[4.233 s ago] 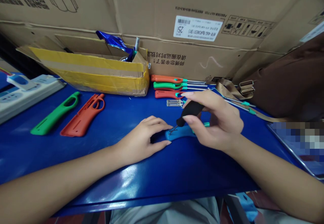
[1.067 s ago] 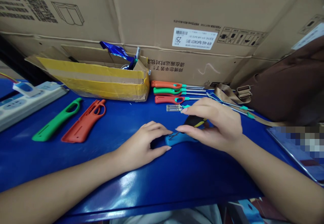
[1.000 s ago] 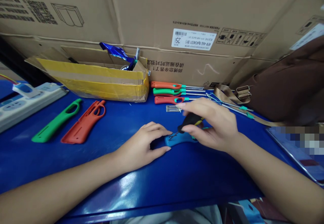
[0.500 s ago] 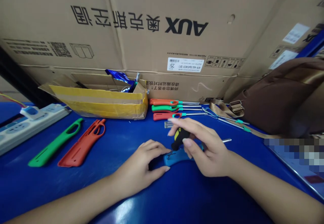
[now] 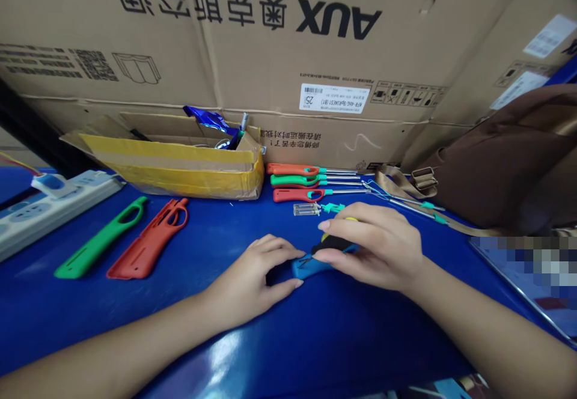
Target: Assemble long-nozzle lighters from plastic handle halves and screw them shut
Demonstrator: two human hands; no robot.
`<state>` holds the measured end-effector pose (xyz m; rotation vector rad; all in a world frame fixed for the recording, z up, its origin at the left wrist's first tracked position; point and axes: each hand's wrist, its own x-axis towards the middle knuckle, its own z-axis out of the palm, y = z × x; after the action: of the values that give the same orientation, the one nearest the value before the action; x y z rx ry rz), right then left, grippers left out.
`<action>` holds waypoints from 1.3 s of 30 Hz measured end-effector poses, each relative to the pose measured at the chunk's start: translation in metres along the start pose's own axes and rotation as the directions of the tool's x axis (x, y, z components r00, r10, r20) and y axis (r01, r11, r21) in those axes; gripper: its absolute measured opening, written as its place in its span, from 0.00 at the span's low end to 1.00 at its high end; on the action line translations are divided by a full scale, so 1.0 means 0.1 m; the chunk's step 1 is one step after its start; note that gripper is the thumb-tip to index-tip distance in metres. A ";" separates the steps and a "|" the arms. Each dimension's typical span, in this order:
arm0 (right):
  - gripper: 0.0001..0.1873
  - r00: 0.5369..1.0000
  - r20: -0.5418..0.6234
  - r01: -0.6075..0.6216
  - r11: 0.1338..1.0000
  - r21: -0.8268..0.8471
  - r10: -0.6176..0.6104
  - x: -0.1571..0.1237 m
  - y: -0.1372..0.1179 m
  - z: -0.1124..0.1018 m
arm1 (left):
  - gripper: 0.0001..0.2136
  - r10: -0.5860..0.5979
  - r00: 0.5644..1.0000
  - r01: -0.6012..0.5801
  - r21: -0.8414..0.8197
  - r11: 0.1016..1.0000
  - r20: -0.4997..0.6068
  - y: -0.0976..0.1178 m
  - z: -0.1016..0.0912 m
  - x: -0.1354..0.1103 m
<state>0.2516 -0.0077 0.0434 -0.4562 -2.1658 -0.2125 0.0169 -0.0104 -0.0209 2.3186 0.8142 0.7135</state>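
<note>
My left hand rests on the blue table, its fingers curled against the left end of a blue plastic handle shell and pinning it down. My right hand is closed round a short screwdriver with a black and yellow grip, whose tip touches the blue shell between my two hands.
A green shell and an orange shell lie at the left. Finished orange and green long-stemmed tools lie behind my hands, beside a taped cardboard box. A power strip sits far left, a brown bag right, big cartons behind.
My right hand has kept twisting the screwdriver on the blue shell, tilting it lower now. The view tipped upward, then settled slightly lower. My left hand has stayed in place.
</note>
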 end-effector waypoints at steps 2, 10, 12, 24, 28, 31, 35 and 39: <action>0.18 0.996 0.076 -0.042 0.999 0.029 0.040 0.00 0.01 -0.01 | 0.14 0.010 1.000 -0.010 0.004 1.000 -0.005 0.01 0.00 0.00; 0.14 0.996 0.024 -0.092 0.996 0.022 0.092 0.04 0.02 -0.02 | 0.15 0.028 1.000 -0.028 0.021 0.999 -0.004 -0.02 0.00 0.00; 0.17 0.991 0.082 -0.109 0.994 0.002 0.108 0.04 0.01 -0.03 | 0.15 0.026 1.000 -0.026 0.019 0.999 -0.003 -0.02 0.00 0.00; 0.19 0.982 0.170 -0.090 0.996 0.001 0.088 0.02 0.04 -0.06 | 0.15 0.032 0.999 -0.031 0.011 0.999 -0.020 -0.01 0.00 0.01; 0.20 0.953 0.235 -0.246 0.941 0.231 0.191 0.05 0.00 -0.06 | 0.14 0.029 0.999 -0.029 0.007 1.000 -0.021 -0.02 0.00 0.00; 0.15 0.982 0.083 -0.183 0.972 0.149 0.172 0.05 0.01 -0.03 | 0.15 0.041 0.999 -0.040 0.016 0.999 -0.031 -0.03 0.01 0.00; 0.18 0.981 0.098 -0.172 0.984 0.054 0.166 0.03 0.02 -0.02 | 0.15 0.035 0.999 -0.035 0.015 0.999 -0.029 -0.03 0.01 -0.01; 0.21 0.918 0.233 -0.384 0.866 0.320 0.321 0.05 0.02 -0.04 | 0.15 0.020 1.000 -0.019 0.007 1.000 -0.023 -0.03 0.01 -0.01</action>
<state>0.2524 -0.0063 0.0493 -0.6662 -2.1763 0.4400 0.0161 -0.0096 -0.0235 2.3312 0.8066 0.7489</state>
